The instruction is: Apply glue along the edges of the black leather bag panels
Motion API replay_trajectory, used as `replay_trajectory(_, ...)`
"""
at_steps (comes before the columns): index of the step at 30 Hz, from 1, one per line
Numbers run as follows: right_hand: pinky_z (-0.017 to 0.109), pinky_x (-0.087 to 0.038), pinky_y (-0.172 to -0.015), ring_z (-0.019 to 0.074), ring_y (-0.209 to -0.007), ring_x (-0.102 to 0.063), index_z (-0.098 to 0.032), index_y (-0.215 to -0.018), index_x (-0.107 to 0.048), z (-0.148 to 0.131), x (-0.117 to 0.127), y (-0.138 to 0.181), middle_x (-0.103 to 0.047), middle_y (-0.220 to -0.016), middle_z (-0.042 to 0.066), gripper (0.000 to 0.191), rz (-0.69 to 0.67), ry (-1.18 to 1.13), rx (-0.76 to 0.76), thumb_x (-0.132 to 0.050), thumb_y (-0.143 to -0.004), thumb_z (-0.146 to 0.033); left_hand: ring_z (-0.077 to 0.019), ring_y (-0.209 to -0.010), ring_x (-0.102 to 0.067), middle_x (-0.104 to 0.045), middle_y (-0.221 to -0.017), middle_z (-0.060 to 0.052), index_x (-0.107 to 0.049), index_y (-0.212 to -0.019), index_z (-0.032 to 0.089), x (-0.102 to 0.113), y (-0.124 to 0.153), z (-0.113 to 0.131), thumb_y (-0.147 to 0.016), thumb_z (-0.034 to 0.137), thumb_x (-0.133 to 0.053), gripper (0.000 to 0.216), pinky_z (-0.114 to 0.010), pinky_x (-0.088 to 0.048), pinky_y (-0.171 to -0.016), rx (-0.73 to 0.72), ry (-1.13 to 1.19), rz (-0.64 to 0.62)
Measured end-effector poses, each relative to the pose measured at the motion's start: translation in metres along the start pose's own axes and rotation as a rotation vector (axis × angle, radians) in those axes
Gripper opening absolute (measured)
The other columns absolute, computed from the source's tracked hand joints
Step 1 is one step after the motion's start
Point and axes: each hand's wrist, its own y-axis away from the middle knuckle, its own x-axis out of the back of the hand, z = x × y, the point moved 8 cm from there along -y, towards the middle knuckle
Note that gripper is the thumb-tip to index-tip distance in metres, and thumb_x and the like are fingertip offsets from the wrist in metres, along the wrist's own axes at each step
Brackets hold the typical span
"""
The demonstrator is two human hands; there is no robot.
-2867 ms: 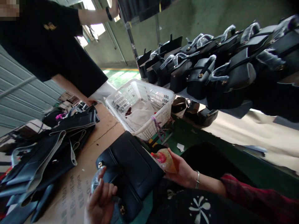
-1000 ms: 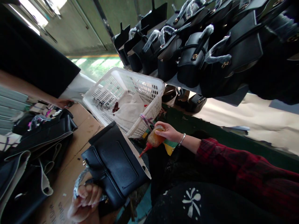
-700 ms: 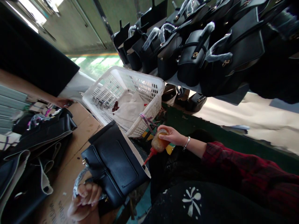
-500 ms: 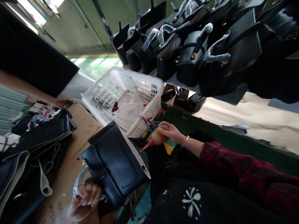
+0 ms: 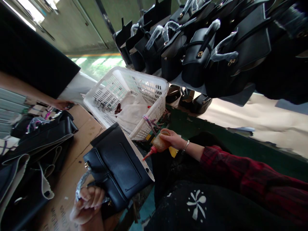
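The person's left hand is nearest, its fingers curled in around the plastic-wrapped handle of a black bag, which sits tilted in front of the lap, partly over the cardboard. Just beyond, the right hand is closed round a squeeze bottle of amber contents, its red nozzle pointing down and left at the bag's pale edge. Almost three seconds ago that bottle was held with its tip raised over the bag; now it is tipped, and the tip has moved up the edge from beside the dark spot near the lower corner, where it was under a second ago. The bag and left hand have barely moved in that last second, which suggests the bag is being steadied while the work centres on that edge; whether the tip touches it cannot be told. Farther off, folded black pieces lie on the left, and a white basket holding pale cloth-like material stands beyond the bag. Past these are another person's hand at the cardboard and rows of black bags.
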Motion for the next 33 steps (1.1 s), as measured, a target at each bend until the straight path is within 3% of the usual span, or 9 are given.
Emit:
replay_trajectory(9, 0.029, -0.047, -0.068, 0.0156, -0.07, -0.059, -0.017, -0.083, -0.062, 0.012, 0.006, 0.034, -0.063, -0.077, 0.0, 0.054, -0.027, -0.041, -0.123, -0.083, -0.058, -0.06, -0.0078, -0.038, -0.02, -0.018, -0.047, 0.009, -0.067, -0.1, 0.014, 0.002, 0.001, -0.001, -0.089, 0.028, -0.061, 0.019, -0.021, -0.018, -0.033, 0.003, -0.017, -0.038)
replay_trajectory(15, 0.03, -0.047, -0.07, 0.017, -0.073, -0.059, -0.018, -0.085, -0.06, 0.002, 0.011, 0.041, -0.063, -0.079, 0.001, 0.05, 0.032, 0.019, -0.044, -0.081, -0.063, -0.058, -0.0083, -0.038, -0.02, -0.019, -0.047, 0.009, -0.069, -0.102, 0.014, 0.002, 0.0, -0.001, -0.088, 0.028, -0.061, 0.021, -0.021, -0.019, -0.033, 0.005, -0.024, -0.035)
replay_trajectory(27, 0.028, -0.042, -0.063, 0.0145, -0.067, -0.051, -0.02, -0.086, -0.059, -0.009, 0.016, 0.057, -0.056, -0.073, -0.002, 0.05, -0.008, 0.146, 0.028, -0.078, -0.065, -0.061, -0.0068, -0.037, -0.018, -0.017, -0.046, 0.01, -0.069, -0.097, 0.012, 0.008, 0.001, -0.002, -0.087, 0.03, -0.062, 0.022, -0.019, -0.018, -0.035, -0.008, -0.007, 0.006)
replay_trajectory(33, 0.028, -0.041, -0.062, 0.0138, -0.065, -0.049, -0.021, -0.087, -0.056, -0.023, 0.017, 0.062, -0.053, -0.073, -0.003, 0.049, 0.078, 0.149, 0.137, -0.076, -0.068, -0.061, -0.0081, -0.038, -0.019, -0.017, -0.046, 0.009, -0.068, -0.095, 0.014, 0.016, 0.007, -0.004, -0.084, 0.027, -0.061, 0.018, -0.02, -0.021, -0.037, 0.001, 0.057, 0.014)
